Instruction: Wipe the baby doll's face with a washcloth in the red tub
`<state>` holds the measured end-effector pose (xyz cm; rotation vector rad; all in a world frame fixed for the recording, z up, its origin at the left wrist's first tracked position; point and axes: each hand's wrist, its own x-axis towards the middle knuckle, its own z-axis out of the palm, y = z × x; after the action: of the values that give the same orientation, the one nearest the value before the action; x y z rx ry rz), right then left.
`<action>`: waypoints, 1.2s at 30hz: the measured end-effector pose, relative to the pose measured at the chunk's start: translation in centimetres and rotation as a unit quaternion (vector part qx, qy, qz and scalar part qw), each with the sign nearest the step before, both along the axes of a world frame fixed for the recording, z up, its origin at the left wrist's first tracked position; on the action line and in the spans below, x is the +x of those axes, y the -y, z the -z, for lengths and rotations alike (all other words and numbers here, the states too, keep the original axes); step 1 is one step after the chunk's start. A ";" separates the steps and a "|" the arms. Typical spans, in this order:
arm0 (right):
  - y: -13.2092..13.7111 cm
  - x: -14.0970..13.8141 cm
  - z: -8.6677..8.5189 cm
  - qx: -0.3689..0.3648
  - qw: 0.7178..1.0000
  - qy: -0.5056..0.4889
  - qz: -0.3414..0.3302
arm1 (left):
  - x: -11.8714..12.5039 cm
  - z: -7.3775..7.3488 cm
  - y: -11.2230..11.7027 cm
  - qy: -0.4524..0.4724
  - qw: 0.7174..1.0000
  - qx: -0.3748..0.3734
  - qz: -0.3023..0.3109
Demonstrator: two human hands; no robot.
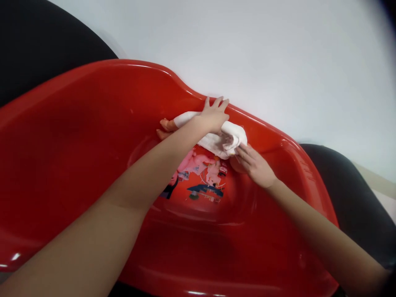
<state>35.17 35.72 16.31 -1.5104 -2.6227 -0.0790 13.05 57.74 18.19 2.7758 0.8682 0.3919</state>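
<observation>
A large glossy red plastic tub (pixel 77 136) fills the view. At its far end lies a small doll (pixel 165 126) wrapped in a white cloth (pixel 230 138); only a peach limb or two pokes out at the left. My left hand (pixel 213 114) lies on top of the wrapped bundle, fingers stretched toward the tub's rim. My right hand (pixel 255 165) is below and to the right, fingers pinched on the cloth's bunched end. A colourful cartoon sticker (pixel 201 177) is on the tub floor just under the bundle.
A white wall (pixel 247 49) rises behind the tub. Dark areas (pixel 37 37) show at the upper left and at the right (pixel 343 185) beyond the tub's rim.
</observation>
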 end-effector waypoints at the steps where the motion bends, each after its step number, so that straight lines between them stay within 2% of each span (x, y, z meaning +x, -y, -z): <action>1: 0.4 0.4 1.0 -0.027 1.000 0.003 0.002 | 0.1 0.1 -0.1 -0.002 1.000 0.000 0.003; 4: 1.0 0.9 2.9 -0.100 0.995 0.020 -0.021 | 0.1 0.6 -0.5 -0.005 1.000 0.004 0.007; 6: 1.1 0.8 2.9 -0.095 0.995 0.016 -0.029 | 0.1 0.8 -0.6 0.000 1.000 0.002 0.005; 10: 1.4 0.4 2.1 -0.062 0.998 0.000 -0.001 | 0.1 0.6 -0.5 -0.001 1.000 -0.001 0.007; 14: 1.8 -0.2 3.3 -0.106 0.994 0.009 -0.014 | 0.0 -0.4 0.1 -0.019 1.000 0.000 0.003; 18: -0.5 -2.6 4.1 -0.122 0.991 -0.010 -0.051 | -0.4 -1.3 0.8 -0.024 1.000 -0.007 -0.006; 22: -3.6 -5.2 4.4 -0.067 0.995 -0.031 -0.068 | -0.4 -1.4 0.9 -0.024 1.000 -0.012 -0.013; 24: -4.0 -5.4 5.4 -0.057 0.996 -0.003 -0.069 | -0.3 -1.3 0.8 -0.026 0.999 -0.014 -0.014; 27: -3.4 -4.6 7.6 -0.077 0.994 0.034 -0.064 | -0.2 -1.2 0.6 -0.021 1.000 -0.021 -0.009; 29: -3.1 -4.3 8.4 -0.082 0.994 0.034 -0.063 | -0.2 -1.2 0.7 -0.015 1.000 -0.024 -0.008; 31: -3.4 -5.0 8.3 -0.074 0.994 0.025 -0.078 | -0.3 -1.2 0.7 -0.009 1.000 -0.026 -0.008; 34: -5.0 -7.8 6.8 -0.043 0.992 0.002 -0.115 | -0.4 -1.1 0.8 -0.007 1.000 -0.022 -0.010; 36: -6.2 -9.6 5.7 -0.017 0.993 -0.008 -0.114 | -0.4 -1.1 0.8 -0.014 1.000 -0.018 -0.010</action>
<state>25.55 41.92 10.61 -1.2041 -2.7765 -0.0013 12.70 56.98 19.31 2.7483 0.9012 0.3392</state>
